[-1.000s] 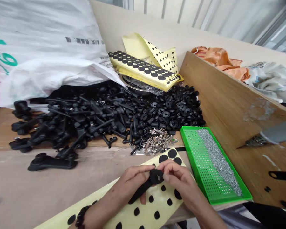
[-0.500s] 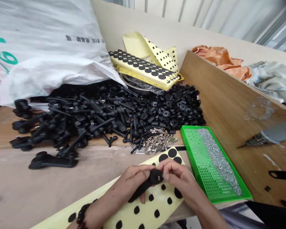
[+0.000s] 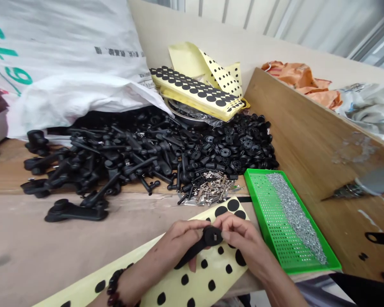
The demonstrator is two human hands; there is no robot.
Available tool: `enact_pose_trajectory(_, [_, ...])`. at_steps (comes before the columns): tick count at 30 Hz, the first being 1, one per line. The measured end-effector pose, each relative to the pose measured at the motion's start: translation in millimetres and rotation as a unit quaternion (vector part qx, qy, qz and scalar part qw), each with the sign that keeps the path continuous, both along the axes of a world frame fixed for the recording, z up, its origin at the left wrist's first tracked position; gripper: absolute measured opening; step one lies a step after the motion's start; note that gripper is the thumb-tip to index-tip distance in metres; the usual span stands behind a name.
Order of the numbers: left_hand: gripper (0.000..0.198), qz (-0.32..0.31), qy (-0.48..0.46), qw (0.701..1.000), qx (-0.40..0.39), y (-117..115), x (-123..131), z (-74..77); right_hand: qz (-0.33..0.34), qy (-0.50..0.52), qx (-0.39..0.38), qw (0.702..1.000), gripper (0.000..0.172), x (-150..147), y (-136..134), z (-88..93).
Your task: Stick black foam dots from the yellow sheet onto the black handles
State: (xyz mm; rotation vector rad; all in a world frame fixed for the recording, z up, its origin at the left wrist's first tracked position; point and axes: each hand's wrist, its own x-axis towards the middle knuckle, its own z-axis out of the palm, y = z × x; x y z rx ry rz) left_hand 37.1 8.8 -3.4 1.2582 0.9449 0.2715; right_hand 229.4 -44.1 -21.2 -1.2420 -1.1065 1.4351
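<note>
My left hand grips a black plastic lever arm by its shaft, the round head pointing up to the right. My right hand pinches at that round head with thumb and fingertips pressed together. Both hands hover over a pale yellow backing sheet dotted with black round stickers, near the table's front edge. What my right fingertips hold against the head is too small to make out.
A big pile of black lever arms and round caps lies beyond, with small metal clips in front. A green perforated tray of silvery screws sits at right. White sack, stacked sticker sheets, a wooden board stand behind.
The view shifted slightly to the left. My hands stay in place on the lever arm, with the right fingers working at its head.
</note>
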Motion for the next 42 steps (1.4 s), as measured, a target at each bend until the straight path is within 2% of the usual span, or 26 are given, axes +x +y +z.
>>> enact_pose_trajectory(3, [0.042,0.015,0.012,1.000,-0.001,-0.8,1.3,5.7,-0.001,0.002,-0.004,1.000,0.014,-0.6,0.4,-0.6])
enact_pose_trajectory(9, [0.033,-0.008,-0.002,1.000,-0.001,1.0,1.5,6.1,-0.005,-0.017,-0.011,1.000,0.014,-2.4,0.4,3.8])
enact_pose_trajectory(17, [0.032,-0.006,-0.044,0.999,0.016,0.1,0.7,-3.9,-0.003,-0.037,-0.007,0.999,0.015,-3.2,1.9,6.2])
enact_pose_trajectory(21, [0.031,-0.011,-0.039,0.999,-0.007,1.9,1.5,-8.1,-0.002,-0.049,-0.004,0.999,0.014,-3.4,1.6,6.9])
enact_pose_trajectory(27, [0.034,-0.029,-0.083,0.996,-0.018,3.3,3.0,-17.4,-0.002,-0.062,0.012,0.998,0.012,-3.6,1.4,6.4])
enact_pose_trajectory(31, [0.038,-0.013,-0.077,0.997,-0.017,1.4,5.2,-19.6,-0.007,-0.077,0.015,0.997,0.013,-6.3,1.9,10.5])
enact_pose_trajectory(37, [0.031,0.034,-0.075,0.996,0.019,-5.0,9.2,-21.4,-0.020,-0.091,0.040,0.995,0.013,-12.3,2.3,17.7])
enact_pose_trajectory(42, [0.025,0.038,-0.052,0.991,0.114,-8.5,7.0,-14.6,-0.039,-0.093,0.051,0.994,0.014,-10.7,-2.1,17.3])
